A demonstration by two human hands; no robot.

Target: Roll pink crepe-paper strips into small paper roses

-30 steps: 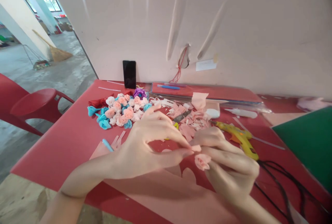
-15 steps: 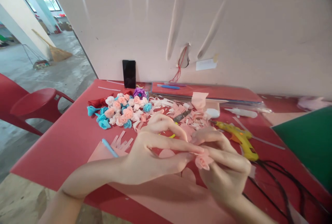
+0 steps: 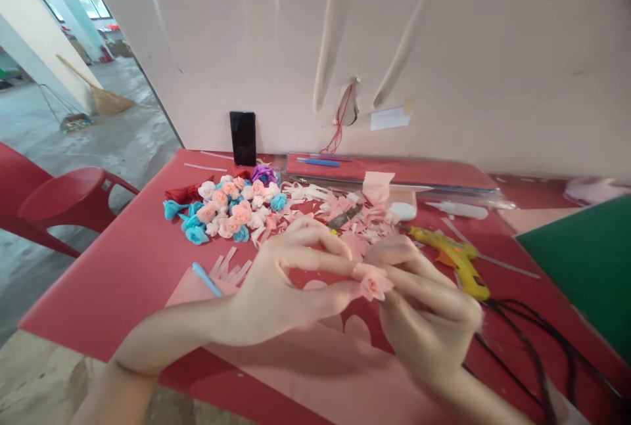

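Observation:
A small pink paper rose (image 3: 374, 284) is held between my two hands above the table, its petals facing me. My left hand (image 3: 296, 280) pinches the rose's left edge between thumb and index finger. My right hand (image 3: 426, 303) grips it from the right with bent fingers, and the rose's base is hidden there. Below the hands lies a large sheet of pink paper (image 3: 315, 366) with cut round petals (image 3: 357, 330) near it. Beyond my left hand sits a pile of finished paper roses (image 3: 229, 208) in pink, white and blue.
A yellow glue gun (image 3: 456, 257) lies on the right, its black cable (image 3: 532, 339) running to the front edge. Paper scraps (image 3: 340, 211) and scissors (image 3: 345, 218) lie behind my hands. A phone (image 3: 243, 139) leans on the white board (image 3: 197, 50). A blue pen (image 3: 207, 280) lies left.
The rose has shifted slightly left and up and turned more toward me. My left fingertips have drawn back from across it to its left edge.

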